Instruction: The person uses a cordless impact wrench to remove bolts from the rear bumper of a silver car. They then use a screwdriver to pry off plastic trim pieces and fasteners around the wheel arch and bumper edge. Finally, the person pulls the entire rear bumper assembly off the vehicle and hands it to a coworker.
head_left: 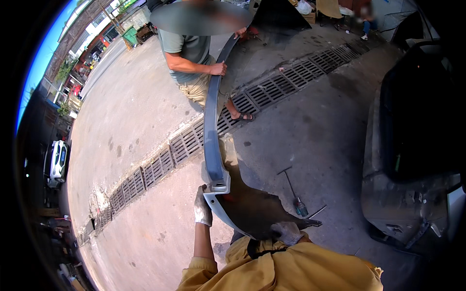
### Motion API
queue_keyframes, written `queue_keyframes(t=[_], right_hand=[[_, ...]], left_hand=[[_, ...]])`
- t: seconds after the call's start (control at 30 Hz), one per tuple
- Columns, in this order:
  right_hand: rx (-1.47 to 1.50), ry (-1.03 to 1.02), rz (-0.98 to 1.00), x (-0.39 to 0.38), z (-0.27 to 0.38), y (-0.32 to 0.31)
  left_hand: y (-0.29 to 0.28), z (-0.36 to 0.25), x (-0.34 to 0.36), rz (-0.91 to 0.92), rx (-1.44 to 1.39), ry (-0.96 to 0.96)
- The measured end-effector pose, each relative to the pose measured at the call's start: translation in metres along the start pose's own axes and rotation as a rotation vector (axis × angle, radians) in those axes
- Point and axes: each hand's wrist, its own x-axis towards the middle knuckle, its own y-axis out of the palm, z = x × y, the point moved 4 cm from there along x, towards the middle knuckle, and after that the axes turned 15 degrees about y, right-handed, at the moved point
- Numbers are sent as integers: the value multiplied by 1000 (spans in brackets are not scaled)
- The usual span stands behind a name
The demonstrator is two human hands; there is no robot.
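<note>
A long curved car bumper (212, 126) stretches from my body away to a person (187, 58) standing ahead, who holds its far part with both hands. Its outer strip is dark blue-grey, with a pale silver edge at the near corner. The broad black inner side (255, 208) faces up toward me. My left hand (203, 208), in a grey-white work glove, is closed on the bumper's left edge near that corner. My right hand (287, 233), also gloved and in shade, grips the near end by my waist; its fingertips are partly hidden.
A T-handled tool (286, 178) and a teal-handled power tool (301, 207) lie on the concrete to the right. A metal drain grate (182, 140) crosses the floor diagonally. At right stands a vehicle (405, 199) with its dark opening facing me. Another person (369, 26) sits far back.
</note>
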Motion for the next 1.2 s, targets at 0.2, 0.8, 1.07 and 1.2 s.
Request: queue_keyframes(t=[0.2,0.8,1.07,1.2], right_hand=[[78,49,-200,40,-11,-30],[-72,123,-617,336,-80,-303],[-55,127,-535,522,-127,-435],[18,99,-518,625,-168,-453]], left_hand=[[36,-8,106,228,271,196],[268,-38,378,366,214,118],[392,-76,521,420,424,387],[427,-64,597,393,251,345]])
